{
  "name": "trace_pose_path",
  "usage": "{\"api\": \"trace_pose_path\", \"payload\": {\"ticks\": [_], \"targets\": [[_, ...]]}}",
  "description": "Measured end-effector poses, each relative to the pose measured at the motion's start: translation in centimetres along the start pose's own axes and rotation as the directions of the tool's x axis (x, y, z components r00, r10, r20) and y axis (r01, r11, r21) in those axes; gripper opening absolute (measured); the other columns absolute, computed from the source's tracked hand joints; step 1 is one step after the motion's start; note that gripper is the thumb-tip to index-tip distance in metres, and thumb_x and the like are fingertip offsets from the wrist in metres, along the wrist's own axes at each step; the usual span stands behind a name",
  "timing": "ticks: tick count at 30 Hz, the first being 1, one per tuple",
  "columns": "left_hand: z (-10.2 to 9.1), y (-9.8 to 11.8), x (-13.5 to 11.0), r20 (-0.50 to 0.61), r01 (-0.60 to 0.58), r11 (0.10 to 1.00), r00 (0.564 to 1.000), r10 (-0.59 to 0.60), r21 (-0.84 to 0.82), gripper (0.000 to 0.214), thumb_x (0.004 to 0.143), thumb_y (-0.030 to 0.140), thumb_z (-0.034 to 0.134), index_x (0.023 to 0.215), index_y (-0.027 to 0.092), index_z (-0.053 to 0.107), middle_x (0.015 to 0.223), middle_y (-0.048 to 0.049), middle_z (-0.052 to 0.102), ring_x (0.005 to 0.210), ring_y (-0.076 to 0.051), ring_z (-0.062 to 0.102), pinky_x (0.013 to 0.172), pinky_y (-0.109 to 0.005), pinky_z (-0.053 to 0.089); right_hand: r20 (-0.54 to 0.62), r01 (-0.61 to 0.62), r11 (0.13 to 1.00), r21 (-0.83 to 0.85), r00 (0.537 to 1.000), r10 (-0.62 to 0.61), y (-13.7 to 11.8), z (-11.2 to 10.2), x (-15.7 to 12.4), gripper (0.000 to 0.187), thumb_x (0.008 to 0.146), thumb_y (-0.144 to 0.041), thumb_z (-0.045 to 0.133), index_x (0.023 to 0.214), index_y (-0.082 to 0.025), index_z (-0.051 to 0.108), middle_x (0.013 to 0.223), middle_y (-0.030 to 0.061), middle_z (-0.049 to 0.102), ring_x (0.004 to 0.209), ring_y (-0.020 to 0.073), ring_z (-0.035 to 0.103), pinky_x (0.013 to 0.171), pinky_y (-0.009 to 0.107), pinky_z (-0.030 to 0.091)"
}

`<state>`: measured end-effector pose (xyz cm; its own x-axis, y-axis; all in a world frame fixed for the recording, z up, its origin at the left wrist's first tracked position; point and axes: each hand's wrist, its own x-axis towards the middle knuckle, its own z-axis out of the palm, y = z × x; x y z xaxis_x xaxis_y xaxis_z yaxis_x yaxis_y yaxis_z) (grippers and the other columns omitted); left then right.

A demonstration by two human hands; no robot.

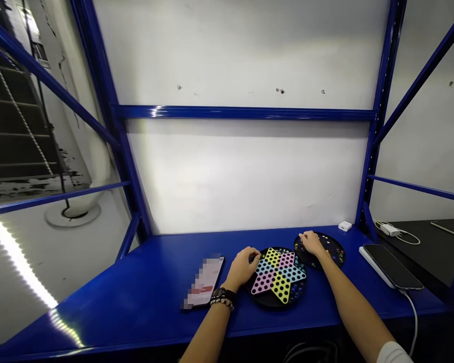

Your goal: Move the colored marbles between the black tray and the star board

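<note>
A Chinese checkers board [275,276], a star of yellow, pink and light blue points full of holes on a round black base, lies on the blue shelf. My left hand [244,266] rests at its left rim, fingers curled in towards the thumb; what lies between them, if anything, is hidden. Behind it and to the right is a round black tray [327,263] with small coloured marbles [338,252] scattered in it. Over the tray's left part, my right hand [310,242] is closed with fingertips pointing down, and I cannot make out anything in them.
Left of the board lies a phone [208,282], its screen lit and partly pixelated. A dark-screened phone [391,264] sits on a white block with a cable at right. A white adapter [345,226] stands at the back. Blue rack posts [371,151] frame the shelf.
</note>
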<state>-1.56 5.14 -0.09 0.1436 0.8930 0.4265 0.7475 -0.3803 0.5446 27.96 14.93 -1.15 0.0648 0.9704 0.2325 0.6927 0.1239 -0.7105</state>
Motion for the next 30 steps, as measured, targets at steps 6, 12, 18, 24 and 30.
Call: {"api": "trace_pose_path", "payload": {"ticks": [6,12,18,24,30], "targets": [[-0.6,0.8,0.1,-0.166,0.028,0.999,0.986,-0.020,0.042,0.022,0.090,0.033,0.044,0.086,0.023,0.063,0.088,-0.0026,0.067,0.081,-0.018,0.064,0.076,-0.031,0.050,0.046,0.060,0.987,-0.147,0.998,-0.053,-0.6,-0.5,-1.4,0.029,0.098,-0.032,0.037,0.096,-0.021,0.063,0.091,0.0067,0.069,0.087,0.0198,0.061,0.069,0.026,0.036],[-0.9,0.8,0.3,-0.331,0.050,0.998,0.943,-0.033,0.041,0.022,0.092,0.033,0.041,0.084,0.023,0.059,0.088,-0.0024,0.064,0.079,-0.018,0.063,0.074,-0.031,0.049,0.142,0.128,0.966,-0.226,0.985,-0.097,-0.5,-0.6,-1.7,0.033,0.100,-0.026,0.033,0.102,-0.021,0.065,0.097,0.0059,0.071,0.092,0.0181,0.063,0.075,0.025,0.038],[-0.8,0.8,0.2,-0.277,0.034,0.999,0.961,-0.025,0.025,0.020,0.090,0.032,0.043,0.083,0.023,0.060,0.084,-0.0013,0.064,0.076,-0.018,0.062,0.074,-0.031,0.048,0.207,0.220,0.929,-0.298,0.965,-0.162,-1.2,0.0,-2.0,0.031,0.097,-0.024,0.040,0.102,-0.023,0.071,0.113,0.0067,0.071,0.106,0.0199,0.061,0.084,0.026,0.039],[-0.8,1.1,0.2,-0.266,0.040,0.999,0.963,-0.034,0.017,0.021,0.090,0.032,0.043,0.084,0.024,0.061,0.085,-0.0019,0.065,0.077,-0.018,0.063,0.074,-0.031,0.048,0.246,0.251,0.915,-0.315,0.953,-0.176,-2.0,-0.1,-2.6,0.030,0.094,-0.025,0.044,0.092,-0.022,0.073,0.101,0.0064,0.073,0.096,0.0199,0.064,0.078,0.026,0.041],[-0.8,1.1,0.1,-0.263,0.038,0.999,0.964,-0.030,0.024,0.019,0.089,0.030,0.044,0.083,0.024,0.061,0.084,-0.0012,0.066,0.077,-0.018,0.063,0.073,-0.030,0.049,0.201,0.227,0.921,-0.317,0.965,-0.169,-2.7,-1.0,-2.8,0.027,0.094,-0.029,0.048,0.091,-0.021,0.073,0.102,0.0079,0.072,0.098,0.0212,0.064,0.082,0.028,0.042]]}}
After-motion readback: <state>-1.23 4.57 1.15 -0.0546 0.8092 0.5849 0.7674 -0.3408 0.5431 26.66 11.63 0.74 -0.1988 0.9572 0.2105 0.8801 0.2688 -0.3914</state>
